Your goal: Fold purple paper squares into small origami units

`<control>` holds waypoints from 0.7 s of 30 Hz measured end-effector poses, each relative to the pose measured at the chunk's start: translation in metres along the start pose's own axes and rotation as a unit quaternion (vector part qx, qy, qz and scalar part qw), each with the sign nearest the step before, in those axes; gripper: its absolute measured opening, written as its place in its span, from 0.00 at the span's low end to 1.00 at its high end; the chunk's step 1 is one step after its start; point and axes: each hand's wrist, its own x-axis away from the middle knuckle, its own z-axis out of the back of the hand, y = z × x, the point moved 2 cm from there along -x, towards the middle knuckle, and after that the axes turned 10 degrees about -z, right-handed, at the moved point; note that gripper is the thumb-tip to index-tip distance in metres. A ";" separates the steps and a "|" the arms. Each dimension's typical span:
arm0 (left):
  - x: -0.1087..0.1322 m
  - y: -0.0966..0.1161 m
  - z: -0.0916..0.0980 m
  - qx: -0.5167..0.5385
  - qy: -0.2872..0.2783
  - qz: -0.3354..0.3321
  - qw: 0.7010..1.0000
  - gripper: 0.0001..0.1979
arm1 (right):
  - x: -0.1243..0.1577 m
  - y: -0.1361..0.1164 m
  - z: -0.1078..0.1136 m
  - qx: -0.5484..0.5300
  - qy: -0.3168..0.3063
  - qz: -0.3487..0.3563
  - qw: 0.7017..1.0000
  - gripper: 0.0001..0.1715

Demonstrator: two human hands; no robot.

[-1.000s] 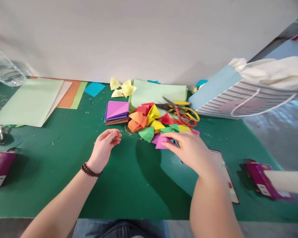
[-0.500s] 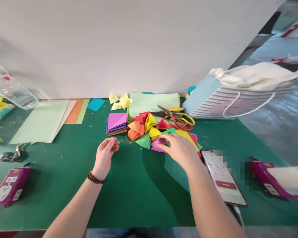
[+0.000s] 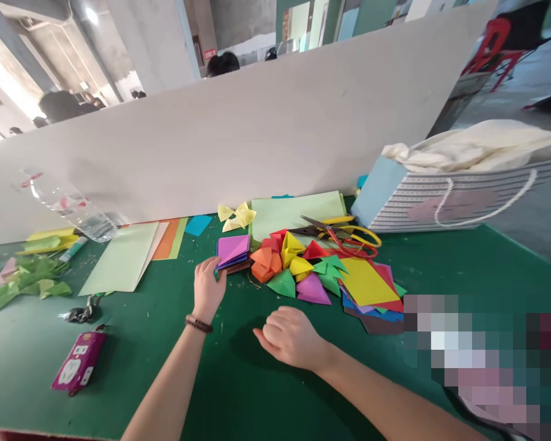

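My left hand point(image 3: 208, 289) reaches forward on the green table and its fingertips touch the near edge of a small stack of folded paper squares with a purple one on top point(image 3: 233, 250). The fingers are loosely apart and hold nothing I can see. My right hand point(image 3: 290, 335) rests on the table in a loose fist, fingers curled under, nearer to me than a pile of folded coloured paper pieces point(image 3: 298, 266). A pink folded triangle point(image 3: 312, 290) lies at the pile's front edge, a short way beyond the right hand.
Flat coloured sheets point(image 3: 367, 285) lie right of the pile. Scissors with red and yellow handles point(image 3: 344, 236) lie behind it. A striped paper bag point(image 3: 445, 196) sits back right. Pale green sheets point(image 3: 122, 263), a plastic bottle point(image 3: 68, 205) and a pink box point(image 3: 79, 362) lie left. A white board point(image 3: 257, 135) walls the back.
My right hand has pulled back from the paper pile toward me and curled shut. My left hand has moved forward to the purple stack. The camera has tilted up.
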 end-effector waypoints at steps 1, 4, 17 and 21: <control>-0.009 0.001 -0.005 -0.021 -0.015 -0.020 0.999 0.14 | 0.001 0.004 0.000 -0.010 0.004 -0.016 1.000 0.22; -0.031 0.003 -0.019 -0.064 -0.057 -0.053 0.995 0.14 | 0.002 0.013 0.006 -0.033 0.003 -0.035 0.999 0.22; -0.034 0.004 -0.009 -0.110 0.000 -0.071 0.991 0.10 | 0.003 0.020 -0.001 -0.075 -0.011 -0.067 0.995 0.23; -0.033 0.006 -0.001 -0.074 0.026 -0.062 0.995 0.08 | 0.003 0.020 -0.004 -0.076 -0.012 -0.069 0.995 0.24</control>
